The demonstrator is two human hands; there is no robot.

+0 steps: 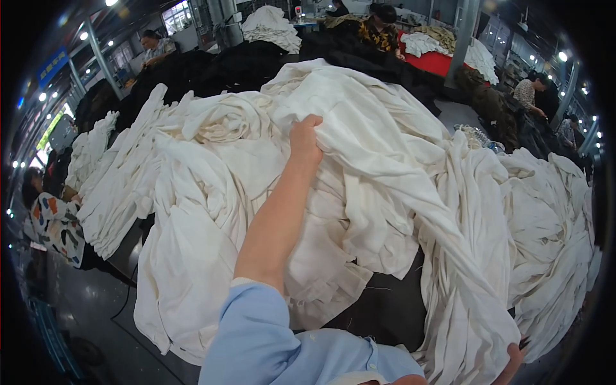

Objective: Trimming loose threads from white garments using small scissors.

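My left hand point(306, 138) reaches out over a large heap of white cloth and is closed on a fold of a long white fabric piece point(385, 163). That piece runs from the top of the heap down to the lower right. There my right hand point(512, 361) is at its lower end, partly cut off by the picture's edge, with a small dark pointed item point(523, 343) beside the fingers that I cannot make out. Other white garments or fabric pieces point(192, 250) lie bunched and draped on the left, and more point(544, 231) on the right.
A dark table surface point(385, 308) shows near my body. Black cloth point(250, 62) is piled behind the white heap. A clear plastic bottle point(486, 140) lies at the back right. Several people are around, one point(55, 221) at the far left. A metal post point(463, 43) stands behind.
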